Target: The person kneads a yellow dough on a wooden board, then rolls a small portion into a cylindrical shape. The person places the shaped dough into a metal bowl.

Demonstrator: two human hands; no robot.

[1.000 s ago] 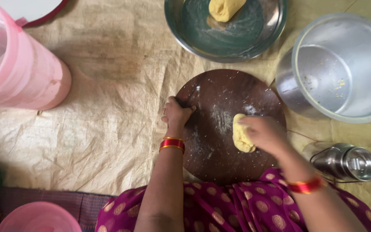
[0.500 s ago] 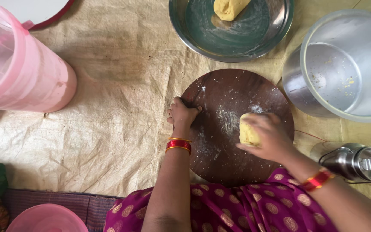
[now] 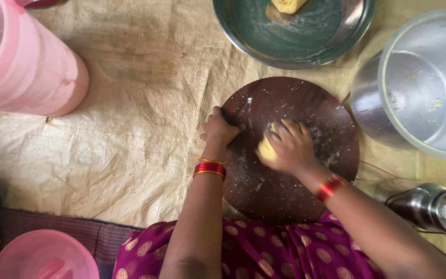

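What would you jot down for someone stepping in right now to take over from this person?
Left hand: closed grip on the left edge of the round dark wooden board, steadying it.
Right hand: pressing a yellow dough ball onto the floured board.
Another yellow dough lump sits in the round steel plate beyond the board.
Done: board dusted with flour, dough ball on it.
Left: the dough is not yet flat; the second lump is untouched.

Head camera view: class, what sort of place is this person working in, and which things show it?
Probably a home floor-level cooking spot: a round dark wooden rolling board dusted with flour lies on a woven beige mat, the right hand presses yellow dough, and a steel plate sits beside.
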